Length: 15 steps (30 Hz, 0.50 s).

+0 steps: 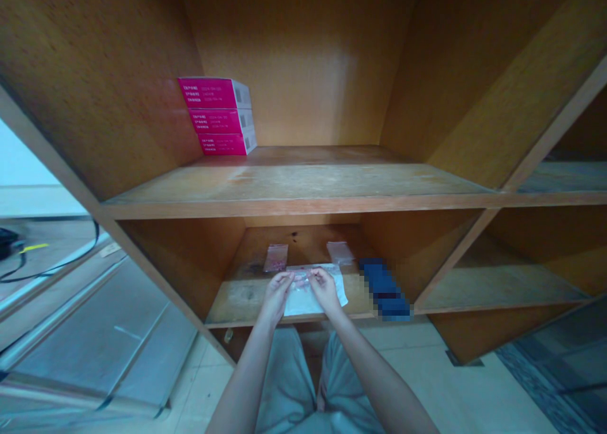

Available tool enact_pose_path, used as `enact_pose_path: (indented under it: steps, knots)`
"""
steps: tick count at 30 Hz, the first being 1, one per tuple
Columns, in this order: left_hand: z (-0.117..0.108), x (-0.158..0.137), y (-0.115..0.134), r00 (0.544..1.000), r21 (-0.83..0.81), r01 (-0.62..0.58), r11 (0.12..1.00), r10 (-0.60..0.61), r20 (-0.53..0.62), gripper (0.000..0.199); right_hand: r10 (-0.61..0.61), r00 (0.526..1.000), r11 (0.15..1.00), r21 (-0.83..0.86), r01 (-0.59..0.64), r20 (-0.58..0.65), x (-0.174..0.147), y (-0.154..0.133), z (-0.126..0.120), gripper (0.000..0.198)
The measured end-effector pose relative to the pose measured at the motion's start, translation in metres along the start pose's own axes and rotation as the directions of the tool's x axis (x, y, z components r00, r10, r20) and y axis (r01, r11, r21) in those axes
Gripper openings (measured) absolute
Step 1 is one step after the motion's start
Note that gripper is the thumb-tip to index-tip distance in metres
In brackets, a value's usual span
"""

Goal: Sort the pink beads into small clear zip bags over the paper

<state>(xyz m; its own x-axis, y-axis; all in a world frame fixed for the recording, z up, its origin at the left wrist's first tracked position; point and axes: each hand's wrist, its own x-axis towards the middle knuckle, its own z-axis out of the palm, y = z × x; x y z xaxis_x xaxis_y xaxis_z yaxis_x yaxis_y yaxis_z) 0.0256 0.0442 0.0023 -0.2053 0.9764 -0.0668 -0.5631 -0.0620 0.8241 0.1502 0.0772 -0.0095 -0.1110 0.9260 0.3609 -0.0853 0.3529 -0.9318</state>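
Observation:
Both hands are over a white sheet (pixel 303 305) lying on the lower shelf. My left hand (pixel 277 290) and my right hand (pixel 326 290) pinch a small clear plastic bag (pixel 300 281) from either side, fingertips close together. What is in this bag is too small to tell. Behind my left hand lies a clear bag with small reddish pieces (pixel 275 258). A second clear bag (pixel 340 252), pale and flat, rests behind my right hand.
Three pink boxes (pixel 220 119) are stacked at the left of the upper shelf (pixel 332 178). A blue, pixelated item (pixel 385 290) lies at the lower shelf's right front edge. Wooden side walls enclose both compartments. A glass-paned frame (pixel 95 339) stands on the floor at left.

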Motion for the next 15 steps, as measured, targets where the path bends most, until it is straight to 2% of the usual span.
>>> enact_pose_path:
  steps: [6,15]
  knots:
    - [-0.0018,0.0000,-0.0013,0.996,0.022,-0.049,0.999,0.051,-0.068,0.023,-0.018,1.000,1.000,-0.020,0.018,0.010,-0.0003,0.0057,-0.0028,0.014]
    - [-0.0039,0.0003,-0.0024,0.999,0.031,-0.034,0.999,0.034,-0.017,0.020,-0.027,1.000,0.999,-0.038,0.027,0.008,-0.0009,0.0059,-0.0032,0.010]
